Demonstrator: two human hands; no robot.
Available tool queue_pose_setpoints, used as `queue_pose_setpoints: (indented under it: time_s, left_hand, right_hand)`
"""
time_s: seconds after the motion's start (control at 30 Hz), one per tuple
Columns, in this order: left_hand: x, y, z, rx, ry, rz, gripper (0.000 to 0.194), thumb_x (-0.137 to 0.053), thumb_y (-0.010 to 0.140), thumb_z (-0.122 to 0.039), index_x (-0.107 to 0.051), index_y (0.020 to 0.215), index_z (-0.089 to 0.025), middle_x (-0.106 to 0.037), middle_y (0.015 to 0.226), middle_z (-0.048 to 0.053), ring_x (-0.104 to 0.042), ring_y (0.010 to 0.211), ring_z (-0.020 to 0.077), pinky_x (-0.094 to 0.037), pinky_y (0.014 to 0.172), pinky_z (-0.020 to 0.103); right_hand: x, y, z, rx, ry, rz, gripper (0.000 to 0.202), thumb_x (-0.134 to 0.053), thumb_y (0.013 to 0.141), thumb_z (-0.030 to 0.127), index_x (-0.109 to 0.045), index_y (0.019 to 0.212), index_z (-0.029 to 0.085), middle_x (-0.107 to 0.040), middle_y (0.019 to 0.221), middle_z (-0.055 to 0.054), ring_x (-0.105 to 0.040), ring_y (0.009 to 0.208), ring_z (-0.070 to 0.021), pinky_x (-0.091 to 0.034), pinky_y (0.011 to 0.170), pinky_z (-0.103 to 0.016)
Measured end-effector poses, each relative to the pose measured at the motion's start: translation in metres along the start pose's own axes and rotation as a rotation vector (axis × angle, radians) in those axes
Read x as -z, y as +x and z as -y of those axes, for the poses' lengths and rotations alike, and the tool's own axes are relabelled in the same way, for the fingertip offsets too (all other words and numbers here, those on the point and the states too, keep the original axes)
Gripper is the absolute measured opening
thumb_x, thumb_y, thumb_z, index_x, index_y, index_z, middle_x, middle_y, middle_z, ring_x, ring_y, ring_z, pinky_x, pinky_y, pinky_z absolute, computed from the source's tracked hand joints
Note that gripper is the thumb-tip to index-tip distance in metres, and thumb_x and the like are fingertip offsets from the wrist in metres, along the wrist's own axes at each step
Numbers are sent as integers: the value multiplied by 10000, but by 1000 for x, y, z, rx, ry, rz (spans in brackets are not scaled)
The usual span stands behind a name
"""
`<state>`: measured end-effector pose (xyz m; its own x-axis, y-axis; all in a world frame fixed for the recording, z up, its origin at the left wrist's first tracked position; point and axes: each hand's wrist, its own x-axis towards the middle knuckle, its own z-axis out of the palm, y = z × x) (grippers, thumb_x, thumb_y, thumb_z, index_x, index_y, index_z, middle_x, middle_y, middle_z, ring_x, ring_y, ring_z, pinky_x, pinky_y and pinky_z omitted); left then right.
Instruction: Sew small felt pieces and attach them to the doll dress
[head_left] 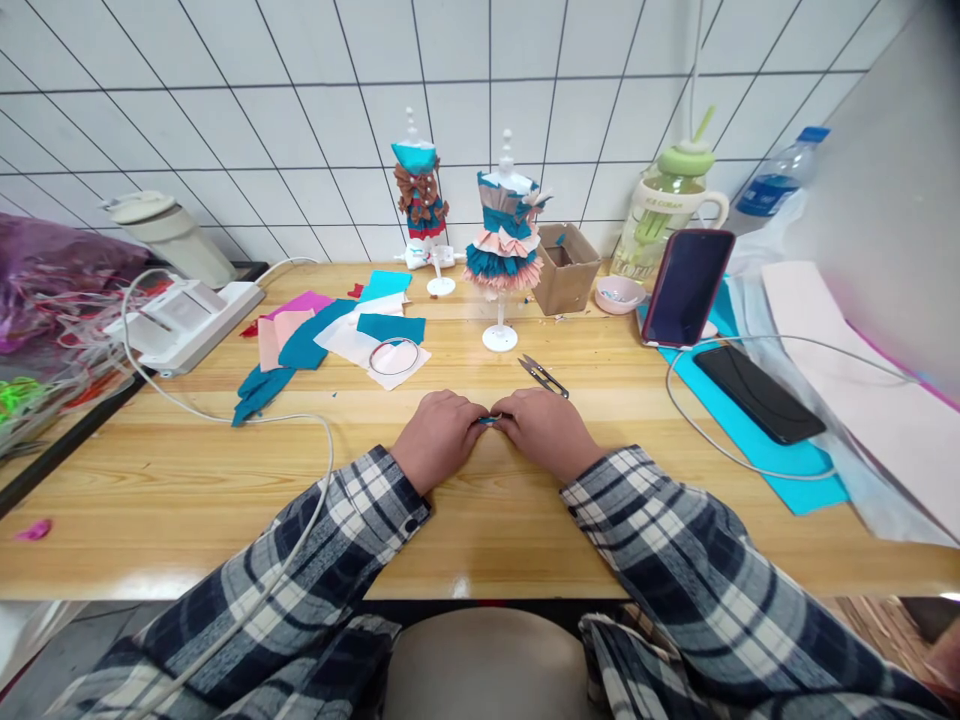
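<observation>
My left hand (439, 438) and my right hand (550, 430) meet over the wooden table, thumbs and fingertips pinched. Between them is a small strip of teal crepe paper (490, 419), mostly hidden by the fingers. Thread snips (545, 376) lie just beyond my right hand. Straight ahead, a mini dress form (504, 240) wears ruffled teal and pink layers. Behind it to the left, a second dress form (421, 200) has brown bows and a turquoise top. Teal paper pieces (311, 335) and a white sheet (345, 335) with a thin ring (394, 357) on it lie left of the hands.
A cardboard box (568, 270), a pink dish (621, 294), a green-lidded bottle (667, 205) and a propped phone (686, 290) stand at the back right. Another phone (759, 393) lies on turquoise paper. A white cable (330, 450) crosses my left sleeve from the power strip (196, 325).
</observation>
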<state>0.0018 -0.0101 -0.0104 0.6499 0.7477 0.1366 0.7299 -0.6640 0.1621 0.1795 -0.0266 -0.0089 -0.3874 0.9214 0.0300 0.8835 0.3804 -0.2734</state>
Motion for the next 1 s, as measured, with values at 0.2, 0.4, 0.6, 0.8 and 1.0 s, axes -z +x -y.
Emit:
queue_pose_setpoints:
  time_s: [0.2,0.4,0.6,0.8,1.0]
  left_hand:
    - [-1,2,-1,9,-24,-5,188,-488,844,-229,-672,842,-192,-646,786,64,-554,784,211,-405,739,344]
    - [0,0,-2,23,-39,-99,120,-563,767,-222,-667,820,-195,-609,953,64,-513,953,235,-390,851,394]
    - [6,-3,-7,46,-33,-182,147,-569,798,-312,-688,849,-243,-593,1064,51,-472,1080,253,-231,1011,516]
    - [7,-3,-8,46,-10,-187,131,-566,800,-240,-696,800,-255,-614,1038,40,-487,1082,251,-153,1027,562]
    - [11,-1,-3,13,-12,-157,153,-544,813,-242,-694,800,-220,-626,994,61,-504,1030,250,-317,962,474]
  right_hand:
    - [-2,0,1,6,-13,-42,224,-473,889,272,-693,901,233,-628,837,-42,-548,843,-168,-354,743,-269]
    - [-1,-1,6,101,-110,-114,189,-509,863,276,-678,839,195,-589,819,-50,-518,831,-187,-321,719,-303]
    - [3,-2,9,121,-173,-144,216,-477,881,281,-662,843,175,-584,812,-62,-501,829,-200,-287,723,-330]
    - [4,-3,10,126,-164,-121,219,-468,884,282,-663,862,184,-587,827,-61,-496,835,-202,-280,727,-337]
    - [9,-2,4,123,-75,-178,212,-487,882,321,-660,921,205,-611,868,-57,-515,868,-206,-309,763,-330]
